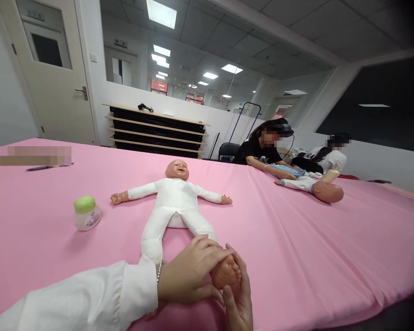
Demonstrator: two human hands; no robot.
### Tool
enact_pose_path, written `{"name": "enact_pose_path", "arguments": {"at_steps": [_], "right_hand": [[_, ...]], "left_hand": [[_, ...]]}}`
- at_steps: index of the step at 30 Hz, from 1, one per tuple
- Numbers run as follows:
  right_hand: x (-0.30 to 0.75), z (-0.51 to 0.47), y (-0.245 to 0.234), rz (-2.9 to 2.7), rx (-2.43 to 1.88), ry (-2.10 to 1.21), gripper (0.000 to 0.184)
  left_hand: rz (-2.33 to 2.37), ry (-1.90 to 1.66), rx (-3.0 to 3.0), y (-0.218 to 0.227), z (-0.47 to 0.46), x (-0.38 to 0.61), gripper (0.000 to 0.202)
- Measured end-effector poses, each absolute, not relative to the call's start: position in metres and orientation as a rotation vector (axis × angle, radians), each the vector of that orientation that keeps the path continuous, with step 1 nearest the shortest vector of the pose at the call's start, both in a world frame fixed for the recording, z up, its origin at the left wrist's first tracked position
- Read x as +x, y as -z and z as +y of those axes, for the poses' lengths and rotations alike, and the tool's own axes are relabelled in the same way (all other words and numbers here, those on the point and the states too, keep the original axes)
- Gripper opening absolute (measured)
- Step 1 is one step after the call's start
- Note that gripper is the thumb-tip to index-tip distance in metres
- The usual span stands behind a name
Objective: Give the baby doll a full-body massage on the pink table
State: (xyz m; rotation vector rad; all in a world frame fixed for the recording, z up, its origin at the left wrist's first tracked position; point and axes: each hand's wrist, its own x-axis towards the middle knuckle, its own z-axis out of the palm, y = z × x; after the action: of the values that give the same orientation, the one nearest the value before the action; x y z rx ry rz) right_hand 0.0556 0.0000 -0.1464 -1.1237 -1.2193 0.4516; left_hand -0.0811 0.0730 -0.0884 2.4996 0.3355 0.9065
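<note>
A baby doll (175,195) with a white cloth body lies on its back, arms spread and head away from me. Its bare foot (227,272) on the right side points toward me, between my two hands. My left hand (191,271), below a white sleeve and a chain bracelet, closes over the ankle and the near side of the foot. On the other side, my right hand (239,294) wraps the same foot, its thumb near the sole. My left wrist partly covers the doll's other foot.
The table has a pink cover (296,262). A jar with a green lid (85,214) stands left of the doll, with a dark pen (48,167) beyond. At right, a person in black (258,149) handles another doll (326,191); another person sits behind.
</note>
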Motion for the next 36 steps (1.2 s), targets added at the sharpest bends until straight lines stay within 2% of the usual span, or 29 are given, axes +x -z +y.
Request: {"name": "enact_pose_path", "arguments": {"at_steps": [4, 7, 9, 11, 16, 23, 27, 31, 34, 36], "right_hand": [[0.056, 0.003, 0.155, -1.240, -1.060, -0.594, 0.048], [0.056, 0.014, 0.172, -1.187, -1.004, -0.564, 0.052], [0.051, 0.023, 0.182, -1.091, -0.977, -0.541, 0.055], [0.048, 0.029, 0.190, -1.021, -0.941, -0.546, 0.054], [0.058, 0.027, 0.196, -1.060, -0.906, -0.643, 0.046], [0.063, 0.030, 0.199, -1.217, -0.869, -0.642, 0.056], [0.063, 0.033, 0.205, -1.321, -0.860, -0.580, 0.059], [0.064, 0.034, 0.191, -1.453, -0.870, -0.485, 0.076], [0.062, 0.035, 0.178, -1.491, -0.990, -0.353, 0.055], [0.061, 0.035, 0.172, -1.524, -1.057, -0.250, 0.047]], "left_hand": [[0.329, -0.859, 2.539, 0.092, 0.073, -0.079, 0.062], [0.371, -0.774, 2.567, 0.100, 0.077, -0.072, 0.068], [0.408, -0.688, 2.600, 0.104, 0.080, -0.067, 0.064], [0.463, -0.620, 2.624, 0.104, 0.081, -0.065, 0.058], [0.333, -0.649, 2.581, 0.089, 0.074, -0.075, 0.068], [0.435, -0.886, 2.362, 0.095, 0.074, -0.068, 0.033], [0.430, -0.963, 2.318, 0.096, 0.074, -0.068, 0.028], [0.407, -0.992, 2.286, 0.091, 0.075, -0.074, 0.027], [0.412, -0.989, 2.279, 0.089, 0.076, -0.075, 0.018], [0.401, -0.999, 2.265, 0.088, 0.076, -0.075, 0.019]]}}
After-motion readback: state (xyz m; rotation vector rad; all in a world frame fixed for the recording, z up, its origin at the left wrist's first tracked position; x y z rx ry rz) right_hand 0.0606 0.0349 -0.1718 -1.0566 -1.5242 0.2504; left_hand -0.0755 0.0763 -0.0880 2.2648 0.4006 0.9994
